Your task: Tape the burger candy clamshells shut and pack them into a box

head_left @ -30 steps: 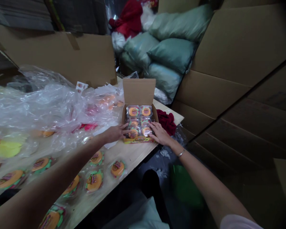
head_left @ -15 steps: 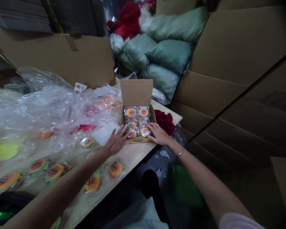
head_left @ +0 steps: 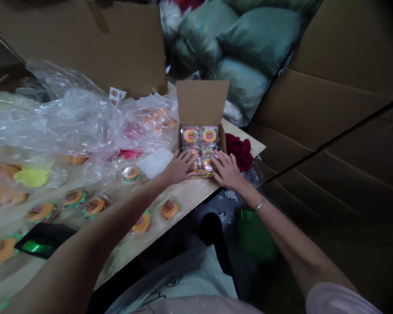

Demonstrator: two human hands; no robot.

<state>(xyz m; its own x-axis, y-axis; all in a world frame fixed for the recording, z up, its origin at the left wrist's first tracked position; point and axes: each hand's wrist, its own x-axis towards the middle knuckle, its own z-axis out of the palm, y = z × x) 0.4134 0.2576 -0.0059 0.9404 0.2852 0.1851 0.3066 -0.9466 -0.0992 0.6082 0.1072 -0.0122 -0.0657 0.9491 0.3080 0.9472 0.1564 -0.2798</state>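
Observation:
A small cardboard box (head_left: 201, 101) stands with its lid raised near the table's right corner. Inside sit several clear plastic packs (head_left: 209, 135), each showing an orange burger-shaped piece with a printed label. My left hand (head_left: 179, 167) rests at the box's near left side, fingers spread over the front packs. Opposite it, my right hand (head_left: 228, 171) lies at the near right side, fingertips on or just above a front pack. Both hands have their fingers stretched out and hold nothing I can see. The fingers partly cover the front row.
More burger packs (head_left: 169, 210) lie scattered across the wooden table (head_left: 190, 190). Crumpled clear plastic (head_left: 75, 115) covers its left part. A dark red cloth (head_left: 239, 151) lies right of the box. Large cartons (head_left: 330, 98) wall the right side; stuffed sacks (head_left: 262, 39) are piled behind.
The view has tilted downward, so the scene sits higher. My hands stay at the box's two near sides, with the fingers reaching slightly further over the front packs.

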